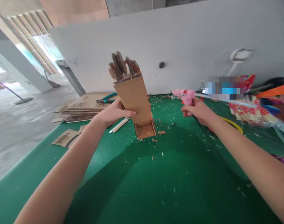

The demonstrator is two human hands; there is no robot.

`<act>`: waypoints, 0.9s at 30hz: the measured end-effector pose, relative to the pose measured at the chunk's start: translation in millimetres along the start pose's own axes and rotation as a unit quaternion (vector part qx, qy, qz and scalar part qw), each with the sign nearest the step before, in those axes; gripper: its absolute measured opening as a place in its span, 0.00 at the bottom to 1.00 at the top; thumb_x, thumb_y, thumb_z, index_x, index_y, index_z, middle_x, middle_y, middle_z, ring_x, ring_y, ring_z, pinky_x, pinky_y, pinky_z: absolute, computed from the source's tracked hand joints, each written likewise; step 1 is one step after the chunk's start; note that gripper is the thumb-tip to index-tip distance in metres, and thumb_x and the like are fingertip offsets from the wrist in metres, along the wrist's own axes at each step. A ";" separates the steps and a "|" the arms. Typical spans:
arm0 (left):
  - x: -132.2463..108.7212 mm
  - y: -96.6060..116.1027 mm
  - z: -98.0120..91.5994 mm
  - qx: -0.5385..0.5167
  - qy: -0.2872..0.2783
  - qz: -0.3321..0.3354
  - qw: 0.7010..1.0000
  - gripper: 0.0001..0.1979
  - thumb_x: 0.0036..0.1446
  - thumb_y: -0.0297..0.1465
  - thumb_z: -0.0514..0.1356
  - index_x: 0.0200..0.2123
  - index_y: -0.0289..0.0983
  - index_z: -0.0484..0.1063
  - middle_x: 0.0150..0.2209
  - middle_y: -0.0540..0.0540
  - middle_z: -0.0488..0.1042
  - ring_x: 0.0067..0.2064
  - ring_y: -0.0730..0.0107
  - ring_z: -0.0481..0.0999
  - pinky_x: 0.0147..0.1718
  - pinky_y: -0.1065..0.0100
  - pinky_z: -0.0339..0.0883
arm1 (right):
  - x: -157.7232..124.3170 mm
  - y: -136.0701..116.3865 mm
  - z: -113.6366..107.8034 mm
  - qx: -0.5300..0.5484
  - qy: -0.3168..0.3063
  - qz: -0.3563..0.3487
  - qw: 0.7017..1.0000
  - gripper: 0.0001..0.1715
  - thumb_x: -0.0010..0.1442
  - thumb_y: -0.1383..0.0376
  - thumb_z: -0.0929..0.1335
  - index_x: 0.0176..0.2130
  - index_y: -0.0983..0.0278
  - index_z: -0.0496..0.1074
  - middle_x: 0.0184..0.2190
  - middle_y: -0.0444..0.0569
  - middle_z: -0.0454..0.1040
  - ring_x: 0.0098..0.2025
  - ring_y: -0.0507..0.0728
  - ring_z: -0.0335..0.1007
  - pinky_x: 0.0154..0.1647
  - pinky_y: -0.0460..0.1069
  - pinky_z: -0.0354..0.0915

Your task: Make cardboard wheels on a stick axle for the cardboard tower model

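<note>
My left hand [118, 112] grips a tall cardboard holder [135, 98] by its side, thumb across the front panel. Several rounded cardboard strips [123, 65] stick up from its top, and a shallow open cardboard tray [146, 130] forms its foot, at the green tabletop. Off to the right, my right hand [195, 109] is wrapped round the handle of a pink glue gun [185, 95]. The gun's nozzle points left toward the holder, with a gap between them. A cutter knife [119, 125] lies just left of the holder's foot.
Stacked cardboard sheets [78, 107] lie at the back left with teal-handled pliers [106, 99] on top. A cardboard scrap [66, 138] sits nearer. Shavings litter the green table [142, 180]. Packets of wooden sticks [251, 112] and a yellow loop [232, 124] are at the right. A wall stands behind.
</note>
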State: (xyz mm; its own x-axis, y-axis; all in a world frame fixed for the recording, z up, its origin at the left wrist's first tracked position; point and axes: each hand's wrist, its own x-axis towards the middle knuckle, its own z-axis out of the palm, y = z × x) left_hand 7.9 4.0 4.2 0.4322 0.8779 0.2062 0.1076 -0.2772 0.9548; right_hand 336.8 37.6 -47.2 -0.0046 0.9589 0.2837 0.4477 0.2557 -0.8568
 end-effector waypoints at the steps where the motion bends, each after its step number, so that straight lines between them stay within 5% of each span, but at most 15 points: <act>1: 1.0 1.6 1.3 0.010 0.013 -0.009 1.000 0.30 0.41 0.27 0.67 0.50 0.36 0.67 0.53 0.40 0.71 0.56 0.50 0.67 0.53 0.54 0.65 | -3.2 -8.6 -0.5 0.060 -0.005 0.001 0.998 0.07 0.49 0.66 0.69 0.27 0.60 0.64 0.20 0.42 0.67 0.18 0.51 0.62 0.22 0.49 0.63; 6: 5.9 3.9 8.0 0.078 0.123 -0.070 0.987 0.26 0.45 0.26 0.63 0.50 0.34 0.66 0.51 0.38 0.72 0.50 0.54 0.73 0.46 0.54 0.69 | -40.6 -37.4 5.7 0.064 -0.013 -0.041 0.997 0.18 0.58 0.55 0.66 0.21 0.61 0.64 0.13 0.40 0.61 0.14 0.50 0.58 0.17 0.47 0.55; 10: 11.5 -4.0 12.7 0.125 0.175 -0.065 0.974 0.23 0.46 0.26 0.62 0.48 0.34 0.67 0.46 0.40 0.75 0.45 0.60 0.75 0.42 0.59 0.70 | -79.2 -40.9 18.5 -0.059 -0.156 -0.130 0.977 0.10 0.58 0.57 0.66 0.30 0.60 0.72 0.16 0.42 0.67 0.21 0.53 0.64 0.22 0.47 0.61; 16: 17.8 -21.2 13.3 0.163 0.162 -0.051 0.972 0.23 0.44 0.28 0.63 0.46 0.34 0.67 0.43 0.41 0.76 0.42 0.63 0.75 0.41 0.61 0.69 | -94.5 -35.6 30.6 -0.213 -0.197 -0.157 0.944 0.15 0.59 0.57 0.64 0.29 0.61 0.75 0.18 0.42 0.69 0.19 0.51 0.63 0.18 0.46 0.55; 27: 13.7 -19.0 14.5 0.206 0.156 -0.080 0.963 0.21 0.46 0.30 0.62 0.46 0.36 0.68 0.39 0.43 0.75 0.37 0.64 0.75 0.32 0.66 0.67 | -95.2 -33.5 35.7 -0.229 -0.226 -0.113 0.940 0.19 0.60 0.53 0.63 0.37 0.61 0.77 0.20 0.44 0.72 0.21 0.53 0.66 0.19 0.47 0.57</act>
State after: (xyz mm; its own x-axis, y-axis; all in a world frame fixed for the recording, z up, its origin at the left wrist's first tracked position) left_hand 24.8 15.7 -14.2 0.0975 0.9789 0.1794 0.5247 -0.2038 0.8265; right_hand 290.3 -57.9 -60.9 -0.4786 0.8674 0.1361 0.7275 0.4785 -0.4917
